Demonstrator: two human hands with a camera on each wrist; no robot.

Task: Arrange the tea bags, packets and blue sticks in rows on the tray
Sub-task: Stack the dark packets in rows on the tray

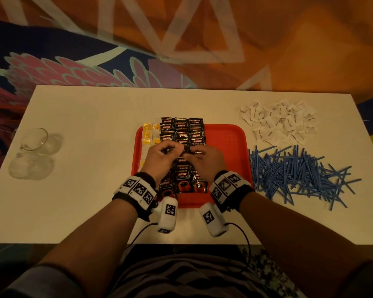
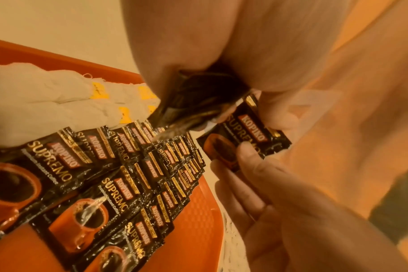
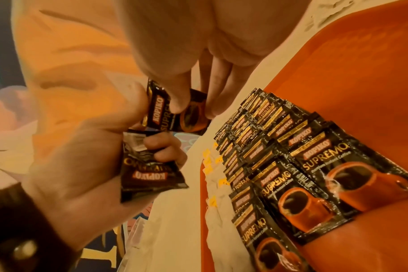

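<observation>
Our left hand (image 1: 159, 157) clutches a bunch of coffee packets (image 3: 147, 171) above the red tray (image 1: 228, 147); our right hand (image 1: 205, 159) pinches one packet (image 2: 242, 136) from it. Rows of packets (image 1: 182, 134) and tea bags (image 1: 147, 134) fill the tray's left; blue sticks (image 1: 297, 175) lie right of it.

Black coffee packets (image 1: 182, 134) printed with orange cups lie on a red tray (image 1: 226, 147), beside yellow-tagged white tea bags (image 1: 147, 134) and blue sticks (image 1: 297, 175).

I am reading "KOPIKO SUPREMO" on the black coffee packets (image 1: 182, 134) lining the tray, and on the single packet (image 3: 172, 114) my fingers are pinching.
</observation>
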